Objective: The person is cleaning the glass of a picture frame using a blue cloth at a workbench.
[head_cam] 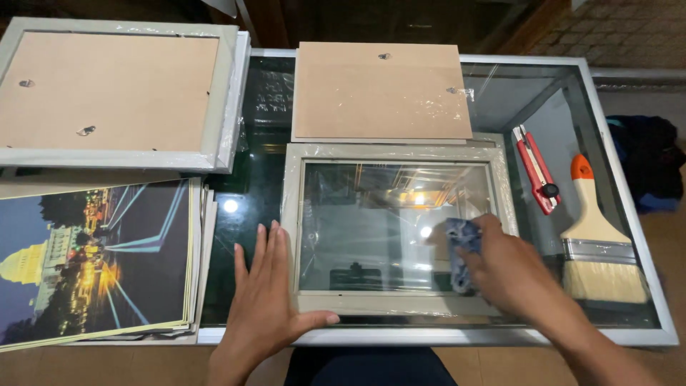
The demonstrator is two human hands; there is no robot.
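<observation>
1. At the near edge of the glass-topped bench, a pale picture frame with its glass pane is seen lying flat, wrapped in clear film.
2. The left hand is laid flat on the bench against the frame's left side; its fingers are spread and released, nothing is gripped, and the thumb is stretched along the frame's near rail.
3. The right hand is pressed onto the right part of the glass, and a blue cloth is grasped in its curled fingers, the cloth touching the pane.
4. Just beyond the frame, toward the far edge, a brown backing board is laid flat.
5. Along the right edge, a red utility knife and a wide paintbrush with an orange-tipped handle are found side by side, apart from the frame.
6. At the far left corner, another frame is seen face down, its brown back showing.
7. At the near left corner, a stack of night-scene prints is spread, the edges overhanging the bench.
</observation>
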